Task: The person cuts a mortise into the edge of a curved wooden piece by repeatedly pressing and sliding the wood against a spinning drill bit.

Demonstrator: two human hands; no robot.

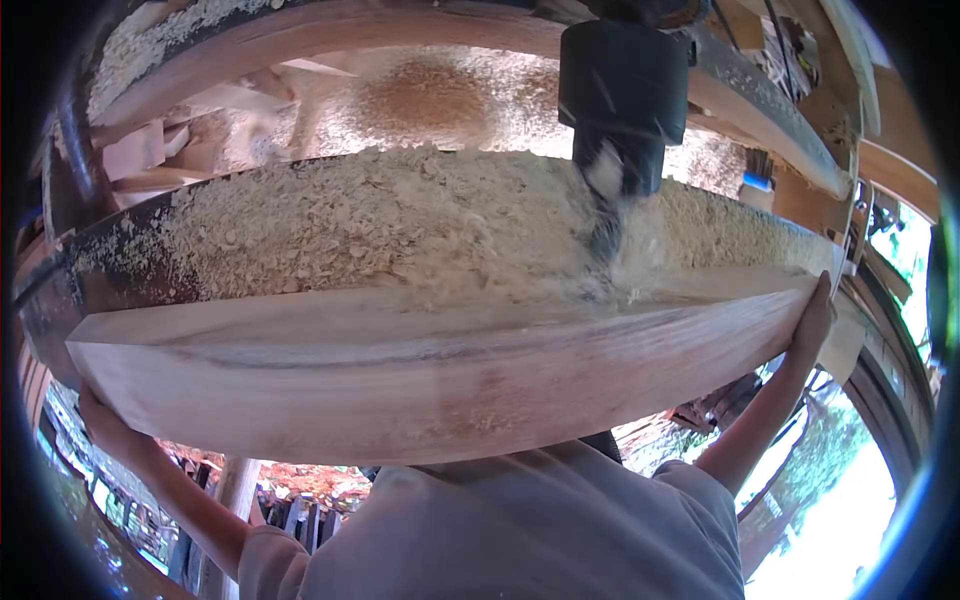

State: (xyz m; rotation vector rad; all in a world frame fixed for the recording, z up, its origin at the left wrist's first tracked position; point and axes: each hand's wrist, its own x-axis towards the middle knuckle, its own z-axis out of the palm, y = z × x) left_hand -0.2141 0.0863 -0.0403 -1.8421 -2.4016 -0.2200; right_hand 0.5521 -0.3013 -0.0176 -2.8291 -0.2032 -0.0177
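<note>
A long, thick wooden beam (pixel 460 385) lies across the view in front of my body, its pale face turned toward me. My left hand (pixel 108 425) grips the beam's left end, with most of its fingers hidden behind the wood. At the opposite end, my right hand (pixel 815 318) is closed around the edge, fingers partly showing. A black machine spindle (pixel 622 105) points down at the beam's far edge, right of the middle. Its cutting bit (pixel 606 240) is blurred, and wood chips fly around it.
Heaped wood chips (pixel 370 225) cover the machine table behind the beam. A curved wooden rail (pixel 350 35) runs across the back. Wood offcuts (pixel 150 160) lie at the far left, and a blue object (pixel 757 181) sits at the right.
</note>
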